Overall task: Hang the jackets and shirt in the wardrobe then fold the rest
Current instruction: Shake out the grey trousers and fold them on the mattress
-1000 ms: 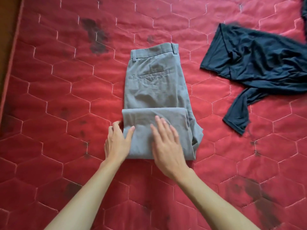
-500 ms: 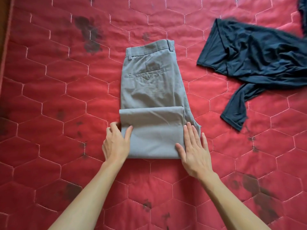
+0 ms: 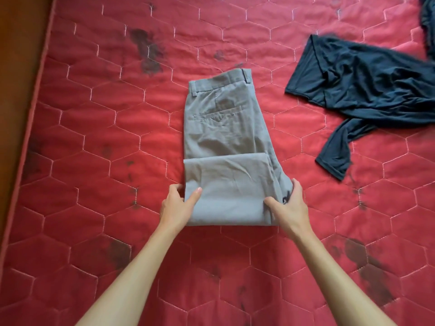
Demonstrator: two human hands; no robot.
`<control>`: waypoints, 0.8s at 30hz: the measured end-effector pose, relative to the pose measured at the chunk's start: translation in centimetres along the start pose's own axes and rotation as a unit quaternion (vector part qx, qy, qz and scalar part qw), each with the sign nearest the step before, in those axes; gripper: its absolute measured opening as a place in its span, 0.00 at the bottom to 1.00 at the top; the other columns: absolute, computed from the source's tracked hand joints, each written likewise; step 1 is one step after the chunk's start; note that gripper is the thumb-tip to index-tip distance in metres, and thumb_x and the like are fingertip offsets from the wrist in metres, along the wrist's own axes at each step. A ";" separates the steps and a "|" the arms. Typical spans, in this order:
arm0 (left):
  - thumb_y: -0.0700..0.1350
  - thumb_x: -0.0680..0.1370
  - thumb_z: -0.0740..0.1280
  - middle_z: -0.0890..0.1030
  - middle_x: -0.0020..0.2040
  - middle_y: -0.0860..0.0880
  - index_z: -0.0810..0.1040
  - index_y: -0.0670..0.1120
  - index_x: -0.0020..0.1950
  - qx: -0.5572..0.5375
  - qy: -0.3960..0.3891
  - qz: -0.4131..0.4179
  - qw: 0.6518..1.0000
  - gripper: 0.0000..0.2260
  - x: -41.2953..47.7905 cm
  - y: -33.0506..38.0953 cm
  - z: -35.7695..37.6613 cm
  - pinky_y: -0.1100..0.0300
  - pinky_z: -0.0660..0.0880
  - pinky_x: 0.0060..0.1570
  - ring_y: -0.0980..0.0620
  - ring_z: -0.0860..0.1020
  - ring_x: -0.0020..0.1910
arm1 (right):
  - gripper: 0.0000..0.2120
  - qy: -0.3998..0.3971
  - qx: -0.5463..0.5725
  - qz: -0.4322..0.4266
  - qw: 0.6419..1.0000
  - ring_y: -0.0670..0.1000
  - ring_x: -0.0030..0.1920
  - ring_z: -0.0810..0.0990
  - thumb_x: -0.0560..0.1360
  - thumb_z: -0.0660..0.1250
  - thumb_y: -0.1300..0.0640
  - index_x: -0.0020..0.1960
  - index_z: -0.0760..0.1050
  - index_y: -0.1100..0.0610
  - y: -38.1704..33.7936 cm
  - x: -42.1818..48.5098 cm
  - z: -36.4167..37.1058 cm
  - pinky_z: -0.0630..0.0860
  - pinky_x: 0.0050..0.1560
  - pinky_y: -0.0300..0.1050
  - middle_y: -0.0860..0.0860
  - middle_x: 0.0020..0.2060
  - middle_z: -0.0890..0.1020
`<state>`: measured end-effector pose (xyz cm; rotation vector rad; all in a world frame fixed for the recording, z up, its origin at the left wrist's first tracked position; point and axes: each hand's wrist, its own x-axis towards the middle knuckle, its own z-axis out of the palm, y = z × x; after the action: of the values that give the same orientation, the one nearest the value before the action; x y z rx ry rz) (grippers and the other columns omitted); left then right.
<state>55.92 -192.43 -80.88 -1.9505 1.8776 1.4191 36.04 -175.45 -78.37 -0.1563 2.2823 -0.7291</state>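
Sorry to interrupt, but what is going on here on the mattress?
A person is folding grey trousers on a red mattress. The legs are folded up once, and the left hand and right hand grip the sides of the folded end. A dark garment lies crumpled to the right, not yet folded.

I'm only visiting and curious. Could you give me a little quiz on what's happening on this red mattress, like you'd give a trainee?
1. True or false: the left hand and right hand each grip a side of the folded grey trousers.
2. The dark garment lies: A) under the trousers; B) apart, to their right; C) in the left hand.
3. Fill in: the waistband is the end ___ from the person.
Key: 1 true; 2 B; 3 farthest.
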 end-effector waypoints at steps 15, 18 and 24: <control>0.44 0.68 0.59 0.85 0.57 0.44 0.84 0.44 0.59 -0.285 -0.189 0.053 0.938 0.23 -11.6 -4.4 -7.9 0.53 0.81 0.42 0.45 0.83 0.49 | 0.17 -0.210 0.114 -0.037 0.970 0.46 0.39 0.73 0.79 0.60 0.60 0.56 0.84 0.45 1.7 -7.6 -6.3 0.69 0.36 0.37 0.56 0.45 0.82; 0.37 0.67 0.60 0.86 0.48 0.42 0.80 0.41 0.59 -0.246 -0.174 0.101 0.948 0.21 -9.3 -1.9 -8.6 0.55 0.82 0.42 0.48 0.84 0.45 | 0.26 -0.215 0.238 0.002 0.947 0.47 0.28 0.64 0.65 0.55 0.56 0.57 0.82 0.55 -1.2 -5.2 -6.4 0.59 0.27 0.37 0.56 0.32 0.71; 0.34 0.79 0.68 0.85 0.32 0.51 0.80 0.41 0.47 -0.223 -0.062 0.128 0.964 0.04 -0.9 4.0 -5.8 0.65 0.78 0.35 0.58 0.79 0.30 | 0.12 -0.135 0.317 0.000 0.939 0.46 0.30 0.76 0.81 0.59 0.53 0.48 0.80 0.56 -6.6 1.8 -3.5 0.69 0.30 0.37 0.54 0.37 0.83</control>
<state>55.96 -196.38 -74.95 -1.7642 1.9374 2.1464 31.72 -179.89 -73.85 0.0477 1.6919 -1.3151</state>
